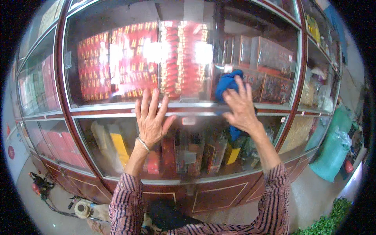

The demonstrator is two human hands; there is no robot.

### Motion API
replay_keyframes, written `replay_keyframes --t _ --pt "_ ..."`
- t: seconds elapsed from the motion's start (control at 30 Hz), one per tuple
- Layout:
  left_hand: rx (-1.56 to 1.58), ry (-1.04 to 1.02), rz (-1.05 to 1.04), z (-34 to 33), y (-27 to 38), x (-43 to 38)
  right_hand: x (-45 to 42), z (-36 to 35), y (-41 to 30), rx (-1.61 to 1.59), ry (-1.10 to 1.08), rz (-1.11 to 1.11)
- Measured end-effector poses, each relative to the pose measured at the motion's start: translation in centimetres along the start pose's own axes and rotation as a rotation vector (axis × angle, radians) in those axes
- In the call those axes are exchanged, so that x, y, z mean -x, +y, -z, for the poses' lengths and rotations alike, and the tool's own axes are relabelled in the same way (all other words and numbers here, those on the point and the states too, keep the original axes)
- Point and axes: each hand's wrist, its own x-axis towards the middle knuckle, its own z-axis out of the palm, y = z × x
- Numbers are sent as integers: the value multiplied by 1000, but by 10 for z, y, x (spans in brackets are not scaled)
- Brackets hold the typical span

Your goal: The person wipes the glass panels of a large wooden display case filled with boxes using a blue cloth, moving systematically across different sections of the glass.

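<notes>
My left hand (pixel 151 122), with a bracelet at the wrist, lies spread at the metal frame between an upper and a lower glass pane and holds nothing. Its fingertips reach onto the upper glass door (pixel 138 97). To the right, my right hand (pixel 242 108) presses a blue cloth (pixel 227 85) against the upper glass. Part of that cloth hangs below the palm, over the lower glass door (pixel 117 164). Behind the upper pane are many red and gold packages (pixel 132 58) and several boxes (pixel 274 55), partly veiled by bright reflections.
The wooden display cabinet (pixel 218 196) spans the view. Green sacks (pixel 330 149) stand on the floor at right, with leafy greens (pixel 326 220) at lower right. A machine with a hose or shaft (pixel 41 186) lies at lower left, near a round beige object (pixel 82 209).
</notes>
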Motion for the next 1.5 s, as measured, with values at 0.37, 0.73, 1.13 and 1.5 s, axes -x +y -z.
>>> replay_keyframes --t 0.37,0.73,1.13,1.5 --pt "64 200 10 6 0 -17 -77 -23 -23 32 202 46" --pt "139 215 -31 6 -2 -27 -204 -2 48 199 614 5" --pt "142 140 -89 22 -16 -24 -222 28 95 157 491 108" --pt "151 237 -70 17 -12 -26 -162 47 168 183 663 -177"
